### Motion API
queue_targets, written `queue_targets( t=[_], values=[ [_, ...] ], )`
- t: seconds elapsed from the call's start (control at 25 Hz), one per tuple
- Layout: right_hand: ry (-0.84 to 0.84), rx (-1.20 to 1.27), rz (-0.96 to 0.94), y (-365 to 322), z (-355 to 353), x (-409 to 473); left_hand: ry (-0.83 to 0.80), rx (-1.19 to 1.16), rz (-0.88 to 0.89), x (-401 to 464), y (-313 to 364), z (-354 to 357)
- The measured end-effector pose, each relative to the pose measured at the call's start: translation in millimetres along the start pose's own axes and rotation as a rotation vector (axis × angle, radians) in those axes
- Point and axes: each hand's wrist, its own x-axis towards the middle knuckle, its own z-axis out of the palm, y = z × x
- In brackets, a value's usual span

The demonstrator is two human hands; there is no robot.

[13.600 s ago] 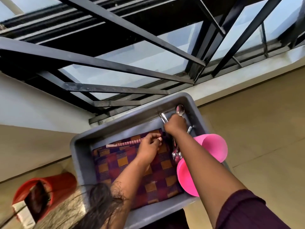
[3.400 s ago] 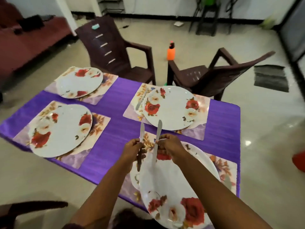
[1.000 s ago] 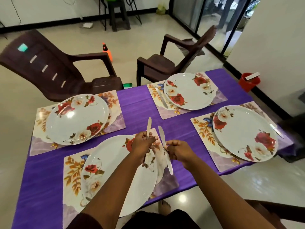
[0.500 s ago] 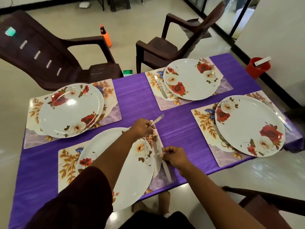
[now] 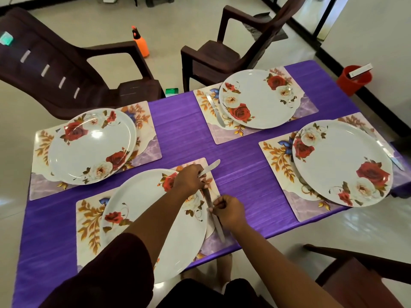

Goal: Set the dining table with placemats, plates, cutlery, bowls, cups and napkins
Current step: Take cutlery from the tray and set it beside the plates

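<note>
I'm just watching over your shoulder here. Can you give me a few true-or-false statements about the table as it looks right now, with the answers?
1. Four plates sit on placemats. True.
2. The left hand is empty. False: it holds a knife.
3. The right hand is laying a knife beside the near plate. True.
4. The far left plate already has a knife beside it. False: none shows there.
5. The tablecloth is green. False: it is purple.

Purple tablecloth (image 5: 189, 134); white plates (image 5: 342, 161) w/ red roses; floral placemats (image 5: 275, 156).
</note>
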Motion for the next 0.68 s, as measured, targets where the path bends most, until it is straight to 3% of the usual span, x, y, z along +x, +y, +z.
queue_targets(
  t=[0.16,0.44,0.68],
  values=[
    [0.041,-0.076,-0.051,1.9,2.9,-5.5,0.047,0.059,0.018,2.5,0.1,5.1],
    [-0.048,-0.555,-0.349,18.3,1.1,-13.1,0.096,0.020,0.029,4.4,-6.8,11.9],
    [-0.017,-0.596,-0.483,34.3,0.9,-13.2,0.070,-0.009,-0.007,5.2,-3.4,10.8]
  ],
)
